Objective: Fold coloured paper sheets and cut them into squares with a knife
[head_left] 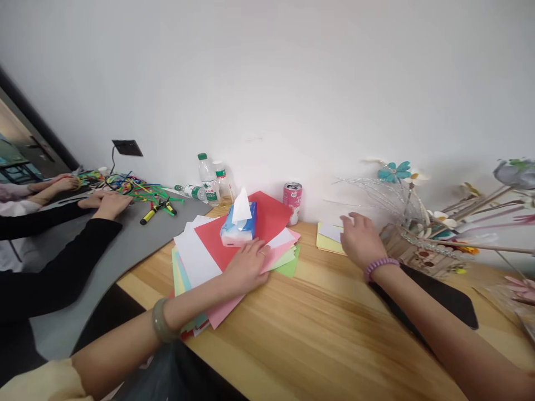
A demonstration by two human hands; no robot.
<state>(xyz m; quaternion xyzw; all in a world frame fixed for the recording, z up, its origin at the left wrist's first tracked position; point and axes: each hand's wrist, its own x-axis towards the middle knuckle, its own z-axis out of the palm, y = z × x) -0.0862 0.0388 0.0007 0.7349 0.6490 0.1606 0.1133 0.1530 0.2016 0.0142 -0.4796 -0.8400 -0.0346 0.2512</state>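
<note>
My left hand [247, 266] lies on a fanned stack of coloured papers, its fingers stretched forward against the front of a blue-and-white tissue pack [241, 228]. Pink paper [225, 312], a red sheet [271, 209] and white sheets [194, 245] show around it. At the right, my right hand [361, 240] hovers or rests beside a small yellow paper stack [328, 243] with a pale slip on top. Its fingers are apart and curve toward the stack; whether they touch it is unclear. I see nothing held in either hand.
A pink can [292, 203] and plastic bottles [207, 178] stand near the wall. Craft flowers rise from a wooden basket [422, 250], with a dark flat object [438, 301] before it. Leftward, other people's hands [108, 203] rest near coloured strips and a yellow-black tool [150, 214].
</note>
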